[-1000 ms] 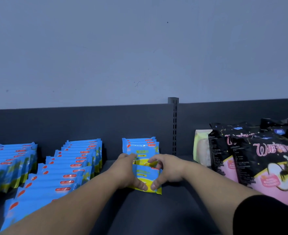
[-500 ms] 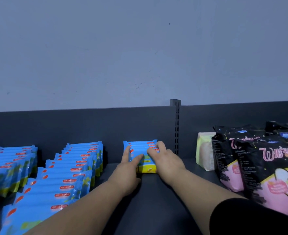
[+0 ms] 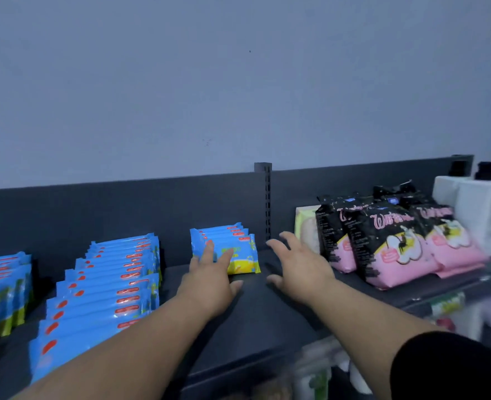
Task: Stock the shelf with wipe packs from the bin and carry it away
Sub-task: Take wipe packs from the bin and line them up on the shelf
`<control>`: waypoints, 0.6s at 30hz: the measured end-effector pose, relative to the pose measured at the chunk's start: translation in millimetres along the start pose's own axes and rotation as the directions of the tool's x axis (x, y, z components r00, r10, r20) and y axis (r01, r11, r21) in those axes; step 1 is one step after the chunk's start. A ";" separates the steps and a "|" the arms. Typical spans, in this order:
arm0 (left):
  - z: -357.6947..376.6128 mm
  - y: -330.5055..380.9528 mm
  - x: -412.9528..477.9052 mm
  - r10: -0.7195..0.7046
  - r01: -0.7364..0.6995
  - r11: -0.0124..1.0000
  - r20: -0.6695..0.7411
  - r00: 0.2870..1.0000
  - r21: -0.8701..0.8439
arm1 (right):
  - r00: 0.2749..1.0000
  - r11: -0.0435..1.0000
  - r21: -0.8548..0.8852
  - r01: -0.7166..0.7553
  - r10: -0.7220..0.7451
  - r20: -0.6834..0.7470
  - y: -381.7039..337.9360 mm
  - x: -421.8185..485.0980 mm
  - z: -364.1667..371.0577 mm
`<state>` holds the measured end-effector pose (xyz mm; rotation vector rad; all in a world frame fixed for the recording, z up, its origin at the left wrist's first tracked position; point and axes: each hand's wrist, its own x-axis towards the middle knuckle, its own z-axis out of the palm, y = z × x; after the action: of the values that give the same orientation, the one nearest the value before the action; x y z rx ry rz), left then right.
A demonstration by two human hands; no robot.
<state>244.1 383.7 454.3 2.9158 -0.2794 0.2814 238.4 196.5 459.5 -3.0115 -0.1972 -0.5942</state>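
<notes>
On the dark shelf (image 3: 255,321), the left hand (image 3: 209,281) lays straight fingers against the front of a short row of blue wipe packs (image 3: 244,255). The right hand (image 3: 299,269) is spread just beside them, apart from the black-and-pink bags (image 3: 388,243).

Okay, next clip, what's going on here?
A person is stocking a dark shelf with blue wipe packs. The left hand rests straight fingers against the front of a short row of packs near the back panel. The right hand is open beside that row, holding nothing. A longer row of the same packs stands to the left, black and pink bags to the right.
</notes>
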 end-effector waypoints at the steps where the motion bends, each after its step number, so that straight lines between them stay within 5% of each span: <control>1: -1.1 1.0 -6.5 0.017 -0.017 1.000 0.008 1.000 -0.001 | 1.000 1.000 -0.007 -0.028 0.028 -0.010 -1.3 -12.4 -4.2; 18: 14.9 111.6 -143.0 0.500 -0.499 0.866 -0.025 0.866 0.028 | 0.873 0.865 -0.122 -0.487 0.479 -0.085 21.1 -247.8 -59.6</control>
<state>85.9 297.1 430.2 2.8023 -1.0391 0.4047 -8.2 142.4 419.0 -2.9846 0.6150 -0.6483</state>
